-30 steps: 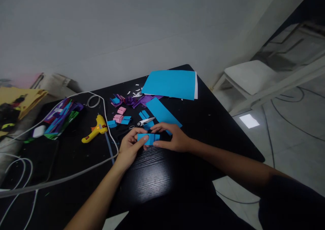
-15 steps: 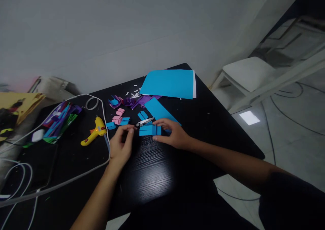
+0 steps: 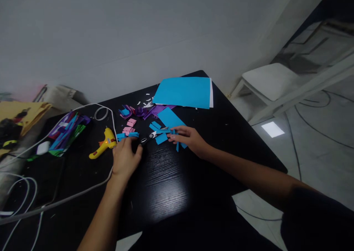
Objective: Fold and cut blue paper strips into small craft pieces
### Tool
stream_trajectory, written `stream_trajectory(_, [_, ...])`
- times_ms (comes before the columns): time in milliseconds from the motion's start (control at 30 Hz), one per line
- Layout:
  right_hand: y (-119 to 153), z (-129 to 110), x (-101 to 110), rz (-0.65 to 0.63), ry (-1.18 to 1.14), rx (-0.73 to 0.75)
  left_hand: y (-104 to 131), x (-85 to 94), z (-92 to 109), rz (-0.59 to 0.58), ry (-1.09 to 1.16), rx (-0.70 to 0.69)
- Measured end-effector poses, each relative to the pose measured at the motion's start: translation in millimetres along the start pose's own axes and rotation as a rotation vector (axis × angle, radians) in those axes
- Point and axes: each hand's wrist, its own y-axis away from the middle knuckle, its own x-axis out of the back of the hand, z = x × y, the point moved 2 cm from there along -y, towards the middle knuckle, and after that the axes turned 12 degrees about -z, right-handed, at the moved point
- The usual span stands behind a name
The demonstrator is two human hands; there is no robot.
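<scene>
Pinching a folded blue paper piece [image 3: 177, 144] between thumb and fingers, the right hand [image 3: 190, 140] sits just right of the middle of the frame. That piece is seen nearly edge-on: one narrow flap points toward the bottom of the frame, and a thin part runs left toward the scissors [image 3: 153, 134]. Fingers cover some of it, so its full long axis cannot be told. Left of the middle, the left hand [image 3: 125, 157] has its fingertips at the small blue pieces [image 3: 134, 134] below the pink pieces [image 3: 129, 127]; whether it grips one cannot be told.

The scissors lie between the hands, blades pointing right, beside a blue card [image 3: 161, 138]. A long blue strip [image 3: 174, 120] slants from upper left to lower right, its lower end partly behind the right hand.

The desk [image 3: 235, 144] has its right edge running from the upper middle down to the lower right, well apart from the fingers. Open surface lies between the forearms and right of the strip. On the left, the white cable [image 3: 113, 120] passes close to the left wrist, near the yellow glue gun [image 3: 106, 144]. Any lettering on the glue gun is too small to read.
</scene>
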Motion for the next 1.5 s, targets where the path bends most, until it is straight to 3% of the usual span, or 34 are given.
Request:
stream_trajectory(233, [-4, -3, 3, -0.066, -0.338, -0.126, -1, 3.3, 1, -0.133, -0.040, -0.051])
stream_trajectory(367, [-2, -6, 4, -0.086, -0.431, -0.157, 1, 0.5, 3, -0.123, -0.024, -0.135])
stream_trajectory(667, [-4, -12, 9, -0.050, -0.431, -0.123, 8, 3.8, 9, 0.038, 0.141, -0.213])
stream_trajectory(1033, [-5, -11, 8, -0.003, -0.386, -0.105, 28, -7.9, 46, -0.083, 0.146, -0.373])
stream_trajectory(1200, [-4, -11, 7, -0.008, -0.383, -0.112, 31, -6.2, 50, -0.147, 0.169, -0.515])
stream_trajectory(1300, [-4, -11, 7, -0.001, -0.377, -0.115, 27, -4.3, 42, -0.126, 0.060, -0.426])
stream_trajectory(1400, [-4, -11, 8, 0.000, -0.370, -0.114, 23, -1.4, 32, -0.021, -0.080, -0.226])
stream_trajectory(1500, [-4, -11, 8, -0.011, -0.367, -0.108, 21, -1.2, 28, -0.011, -0.103, -0.168])
